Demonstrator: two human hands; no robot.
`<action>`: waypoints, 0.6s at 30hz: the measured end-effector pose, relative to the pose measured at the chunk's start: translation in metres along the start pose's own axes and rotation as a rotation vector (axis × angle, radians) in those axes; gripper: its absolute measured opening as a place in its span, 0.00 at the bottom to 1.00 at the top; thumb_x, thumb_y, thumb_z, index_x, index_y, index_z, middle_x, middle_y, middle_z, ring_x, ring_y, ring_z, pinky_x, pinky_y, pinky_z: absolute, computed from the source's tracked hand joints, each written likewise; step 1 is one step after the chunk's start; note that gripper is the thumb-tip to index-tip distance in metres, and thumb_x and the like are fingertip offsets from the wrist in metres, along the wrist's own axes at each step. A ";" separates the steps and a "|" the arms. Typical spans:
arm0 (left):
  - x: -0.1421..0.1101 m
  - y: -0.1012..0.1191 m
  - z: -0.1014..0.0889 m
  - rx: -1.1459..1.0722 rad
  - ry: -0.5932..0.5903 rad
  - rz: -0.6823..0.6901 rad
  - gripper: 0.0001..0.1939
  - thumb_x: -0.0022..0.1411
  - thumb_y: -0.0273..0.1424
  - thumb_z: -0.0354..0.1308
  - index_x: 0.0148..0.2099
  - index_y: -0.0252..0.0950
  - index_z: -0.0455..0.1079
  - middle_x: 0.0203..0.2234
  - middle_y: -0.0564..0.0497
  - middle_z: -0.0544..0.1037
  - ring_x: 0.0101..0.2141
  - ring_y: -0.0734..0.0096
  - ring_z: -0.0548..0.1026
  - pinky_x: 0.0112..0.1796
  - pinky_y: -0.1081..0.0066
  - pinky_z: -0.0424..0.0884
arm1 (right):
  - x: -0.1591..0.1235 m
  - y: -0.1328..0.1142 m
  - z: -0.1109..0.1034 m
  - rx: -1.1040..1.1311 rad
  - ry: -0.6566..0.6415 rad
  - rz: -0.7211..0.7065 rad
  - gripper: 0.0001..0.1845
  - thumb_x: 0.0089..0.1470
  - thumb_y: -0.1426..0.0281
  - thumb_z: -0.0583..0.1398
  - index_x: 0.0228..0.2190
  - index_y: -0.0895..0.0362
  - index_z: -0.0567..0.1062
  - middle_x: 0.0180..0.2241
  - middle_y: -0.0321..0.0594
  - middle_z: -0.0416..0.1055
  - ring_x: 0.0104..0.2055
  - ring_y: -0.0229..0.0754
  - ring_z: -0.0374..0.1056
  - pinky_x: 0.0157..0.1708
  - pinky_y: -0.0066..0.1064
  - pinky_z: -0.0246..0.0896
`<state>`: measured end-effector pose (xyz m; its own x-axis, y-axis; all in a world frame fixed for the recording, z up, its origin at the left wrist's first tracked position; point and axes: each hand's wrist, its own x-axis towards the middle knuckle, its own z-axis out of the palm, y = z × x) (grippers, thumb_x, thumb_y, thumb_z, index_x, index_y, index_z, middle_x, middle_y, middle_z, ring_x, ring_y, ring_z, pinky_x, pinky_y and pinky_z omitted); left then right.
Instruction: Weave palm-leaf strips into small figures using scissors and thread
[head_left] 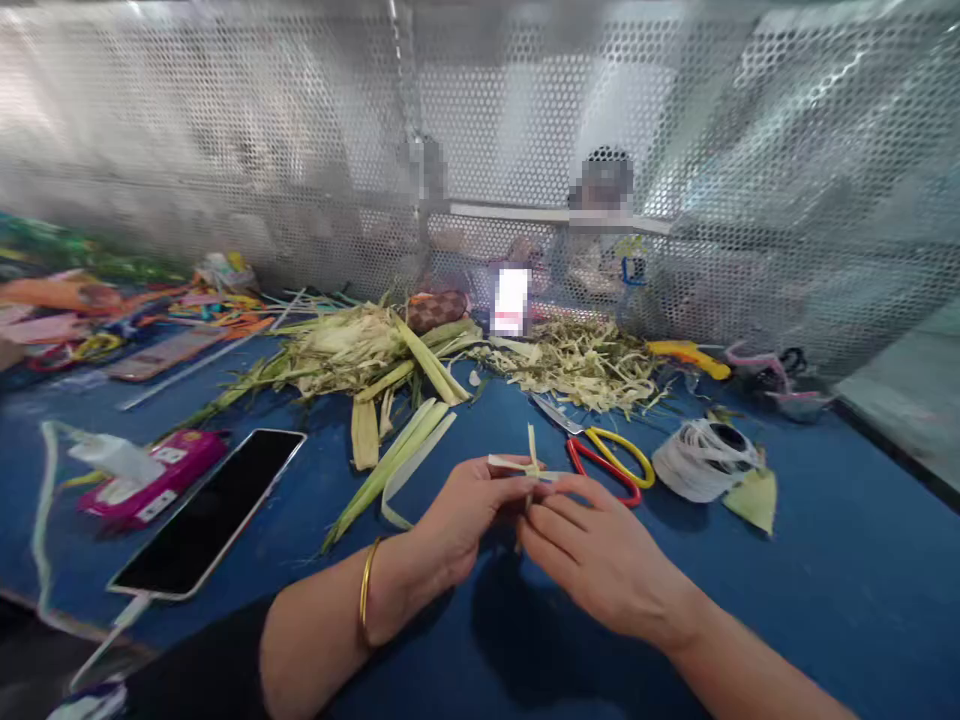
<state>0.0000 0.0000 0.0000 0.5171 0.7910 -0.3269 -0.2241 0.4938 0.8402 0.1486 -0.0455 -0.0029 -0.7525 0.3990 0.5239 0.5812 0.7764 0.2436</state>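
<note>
My left hand and my right hand meet over the blue table, both pinching a small folded piece of pale leaf strips. One thin strip end sticks up from it. A gold bangle sits on my left wrist. Just beyond my fingers lie scissors with red and yellow handles. Long green-yellow leaf strips lie to the left of my hands.
A heap of leaves and trimmings spreads across the middle back. A phone and pink packet lie at left, a white cord coil at right. A perforated metal screen rises behind, with people beyond it.
</note>
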 end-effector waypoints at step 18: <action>-0.006 0.003 0.007 0.121 0.017 0.003 0.17 0.50 0.42 0.60 0.31 0.31 0.74 0.24 0.49 0.76 0.28 0.70 0.74 0.36 0.71 0.68 | -0.002 0.006 0.003 0.174 0.189 0.673 0.07 0.59 0.72 0.56 0.28 0.55 0.71 0.29 0.37 0.70 0.33 0.41 0.65 0.37 0.35 0.53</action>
<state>0.0021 -0.0055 0.0071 0.5024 0.7987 -0.3310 -0.1236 0.4453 0.8868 0.1528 -0.0404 -0.0047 -0.1731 0.7394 0.6506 0.8307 0.4645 -0.3070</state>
